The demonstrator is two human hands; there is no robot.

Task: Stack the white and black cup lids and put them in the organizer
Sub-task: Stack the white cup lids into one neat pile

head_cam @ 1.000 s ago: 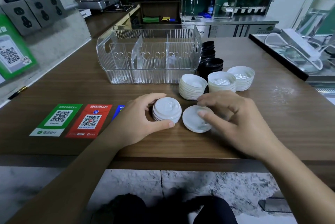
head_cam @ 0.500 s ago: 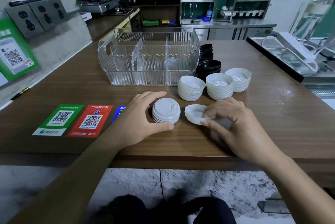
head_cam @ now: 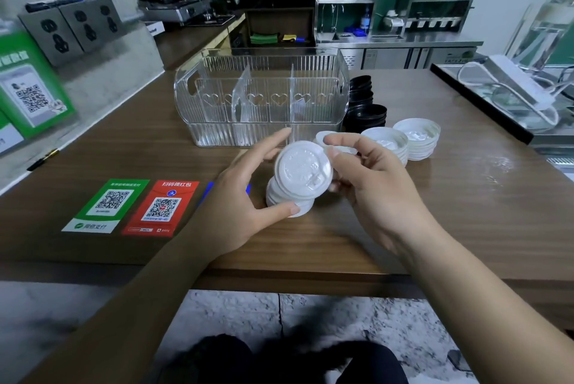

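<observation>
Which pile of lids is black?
The black lids, stacked right beside the clear organizer. Every other pile is white.

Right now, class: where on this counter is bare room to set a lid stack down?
Bare wood lies right of the white lid stacks, and between the QR stickers and the organizer. It is crowded beside the black lids.

right hand (head_cam: 369,185) pinching white lid (head_cam: 302,173), left hand (head_cam: 245,194) gripping stack (head_cam: 287,200)

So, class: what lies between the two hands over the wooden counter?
In the head view, a white lid, pinched by the right hand, hangs tilted over the white lid stack that the left hand steadies on the counter.
</observation>
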